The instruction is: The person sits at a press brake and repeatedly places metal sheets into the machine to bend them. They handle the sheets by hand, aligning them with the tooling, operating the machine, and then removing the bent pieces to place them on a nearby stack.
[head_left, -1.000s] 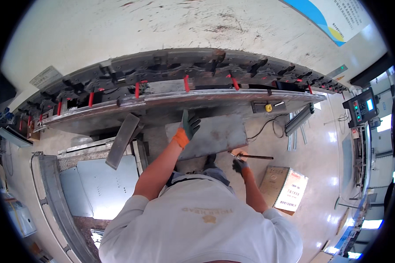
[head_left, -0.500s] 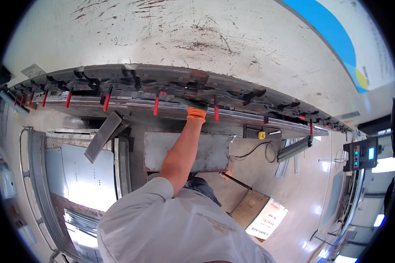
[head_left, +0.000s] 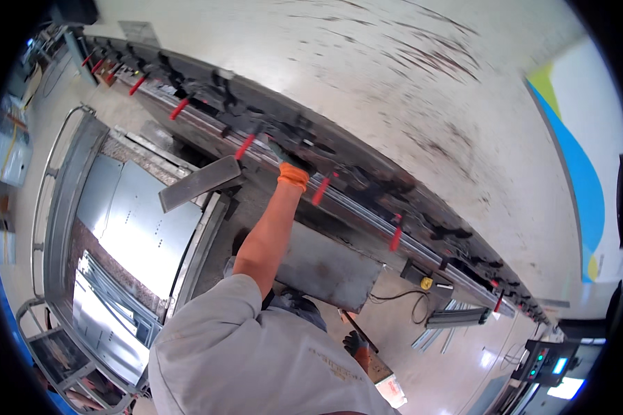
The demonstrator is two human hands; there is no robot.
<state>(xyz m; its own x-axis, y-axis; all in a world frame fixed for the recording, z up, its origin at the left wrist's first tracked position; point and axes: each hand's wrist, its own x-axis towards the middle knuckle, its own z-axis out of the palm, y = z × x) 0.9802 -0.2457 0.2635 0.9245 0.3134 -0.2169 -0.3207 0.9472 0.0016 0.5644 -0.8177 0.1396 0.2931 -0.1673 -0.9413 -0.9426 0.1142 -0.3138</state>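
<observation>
Nearest is the person's pale grey shirt point(head_left: 256, 353), on the near side of the long dark beam point(head_left: 353, 155) that crosses the view at a slant; the right hand point(head_left: 354, 342), in a dark glove with an orange cuff, is low and well apart from the beam, just beside a thin dark rod point(head_left: 358, 330), and whether it grasps the rod or is free I cannot tell; a cardboard box point(head_left: 392, 392) shows partly past the shirt, farther from the beam than the rod; a flat grey plate point(head_left: 325, 266) lies between the person and the beam; the left hand point(head_left: 292, 160), gloved alike, reaches up to the beam's near face, between two red handles point(head_left: 244, 146), its fingers blurred and partly lost against the dark metal, so its grip cannot be told; a tilted grey bar point(head_left: 199, 183) and large metal sheets point(head_left: 152, 228) lie on the near side of the beam's left half; a small yellow object point(head_left: 426, 283) and grey channel pieces point(head_left: 457, 317) lie near its right half; a control box point(head_left: 545, 363) is past its right end; a scuffed white panel point(head_left: 422, 62) rises beyond it.
</observation>
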